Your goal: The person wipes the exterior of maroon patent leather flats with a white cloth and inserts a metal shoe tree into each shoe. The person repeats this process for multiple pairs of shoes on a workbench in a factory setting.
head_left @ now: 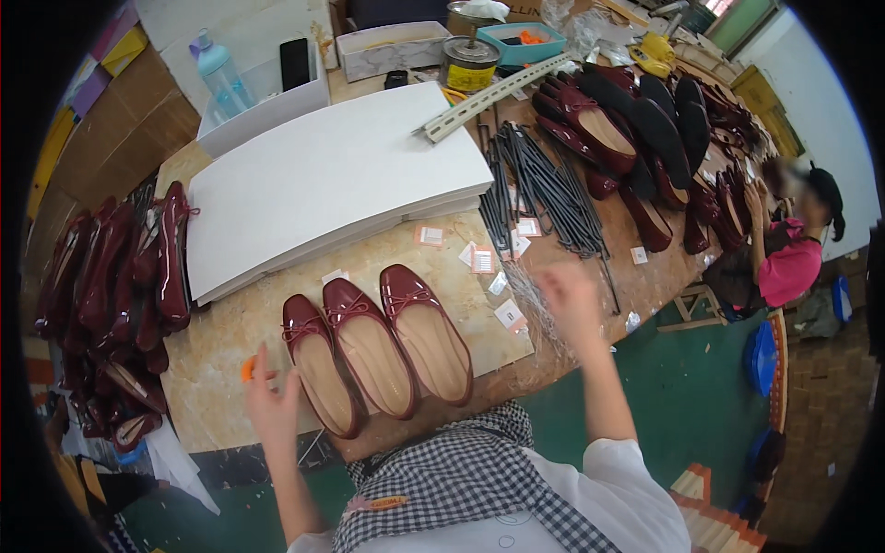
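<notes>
Three burgundy patent ballet flats (pixel 368 353) with small bows and beige insoles lie side by side on the table, toes pointing away from me. My left hand (pixel 271 403) is just left of the leftmost shoe, with thumb and forefinger apart. A small orange thing (pixel 247 369) shows at its fingers; whether it is worn or held I cannot tell. My right hand (pixel 569 300), smeared by motion, is over the table right of the shoes. Near it are clear plastic strands (pixel 535 304) and a pile of dark thin rods (pixel 544 189); its fingers cannot be made out.
A white sheet stack (pixel 341 175) lies beyond the shoes, with small labels (pixel 510 315) to its right. More burgundy shoes are heaped at left (pixel 111 286) and far right (pixel 636 129). A metal rail (pixel 498 95), tin (pixel 470 64) and bins stand behind. A co-worker (pixel 788 258) sits at right.
</notes>
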`<state>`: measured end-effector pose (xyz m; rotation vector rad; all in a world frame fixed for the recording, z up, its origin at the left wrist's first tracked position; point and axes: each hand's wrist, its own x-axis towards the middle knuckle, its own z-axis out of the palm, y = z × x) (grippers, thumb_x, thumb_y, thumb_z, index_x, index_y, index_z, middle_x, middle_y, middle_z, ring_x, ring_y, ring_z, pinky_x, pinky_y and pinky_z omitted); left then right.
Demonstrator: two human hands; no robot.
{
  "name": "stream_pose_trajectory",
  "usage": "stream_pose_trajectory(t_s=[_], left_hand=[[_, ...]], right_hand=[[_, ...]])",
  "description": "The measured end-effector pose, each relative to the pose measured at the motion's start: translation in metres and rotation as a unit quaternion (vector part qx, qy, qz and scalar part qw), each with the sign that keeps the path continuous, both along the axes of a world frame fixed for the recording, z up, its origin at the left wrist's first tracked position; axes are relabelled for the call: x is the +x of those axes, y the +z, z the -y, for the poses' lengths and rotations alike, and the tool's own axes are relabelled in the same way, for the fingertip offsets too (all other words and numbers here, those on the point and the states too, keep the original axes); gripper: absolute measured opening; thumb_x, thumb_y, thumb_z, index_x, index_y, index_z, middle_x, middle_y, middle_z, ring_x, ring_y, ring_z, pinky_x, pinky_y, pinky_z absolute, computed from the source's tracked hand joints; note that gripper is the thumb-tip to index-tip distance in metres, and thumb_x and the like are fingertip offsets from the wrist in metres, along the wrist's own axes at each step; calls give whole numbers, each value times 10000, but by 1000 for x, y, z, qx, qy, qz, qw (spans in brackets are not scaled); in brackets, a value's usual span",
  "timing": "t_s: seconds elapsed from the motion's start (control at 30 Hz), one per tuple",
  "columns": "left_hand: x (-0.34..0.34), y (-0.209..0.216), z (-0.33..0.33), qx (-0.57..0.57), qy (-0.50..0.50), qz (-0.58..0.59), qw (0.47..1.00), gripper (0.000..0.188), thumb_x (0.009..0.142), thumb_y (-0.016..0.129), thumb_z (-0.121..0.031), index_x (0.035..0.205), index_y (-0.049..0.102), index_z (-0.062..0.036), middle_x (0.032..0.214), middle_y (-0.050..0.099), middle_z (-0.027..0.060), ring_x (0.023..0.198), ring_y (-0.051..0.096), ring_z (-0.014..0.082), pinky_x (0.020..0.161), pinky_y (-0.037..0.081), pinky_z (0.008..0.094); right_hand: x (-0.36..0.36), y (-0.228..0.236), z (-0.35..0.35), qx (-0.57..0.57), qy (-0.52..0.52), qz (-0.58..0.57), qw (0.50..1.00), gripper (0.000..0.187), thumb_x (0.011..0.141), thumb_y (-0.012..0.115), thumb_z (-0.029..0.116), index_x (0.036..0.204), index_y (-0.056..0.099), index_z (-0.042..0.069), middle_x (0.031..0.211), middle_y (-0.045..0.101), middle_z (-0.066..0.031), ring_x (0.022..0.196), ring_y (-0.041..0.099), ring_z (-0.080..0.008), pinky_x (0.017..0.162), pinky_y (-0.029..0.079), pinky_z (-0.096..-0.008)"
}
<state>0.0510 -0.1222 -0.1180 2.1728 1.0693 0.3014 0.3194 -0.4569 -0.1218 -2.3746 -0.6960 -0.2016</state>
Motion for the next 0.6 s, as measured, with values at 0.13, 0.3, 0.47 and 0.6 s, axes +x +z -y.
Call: stream_pose_trajectory(t_s=[0.13,0.3,0.47,0.6], left_hand=[[11,7,0,10,-25,53,998,515,825,679,-148,1325,555,-117,1132,591,116,921,585,210,788,489,336],[57,23,36,-9,-126,76,989,452,819,687,-151,1261,604,-108,1085,616,121,933,597,237,805,487,329],[82,43,70,16,-248,106,963,412,815,703,-175,1212,624,-102,1079,635,135,975,611,282,822,492,360],[96,37,107,12,-358,106,928,357,844,668,-243,1162,634,-84,1006,647,124,908,623,289,769,515,381]], right_hand=[[41,-24,48,-132,23,83,987,172,774,696,101,944,684,79,937,643,-80,910,590,-304,766,480,-393],[43,-45,37,-150,62,82,983,107,783,676,126,853,618,70,916,616,-71,893,571,-290,765,463,-393],[44,-36,37,-191,66,81,976,85,881,580,136,868,554,56,829,610,-117,853,588,-318,761,441,-431],[6,11,12,-114,21,-113,987,68,922,554,118,931,521,58,772,634,-140,765,622,-336,718,459,-442]])
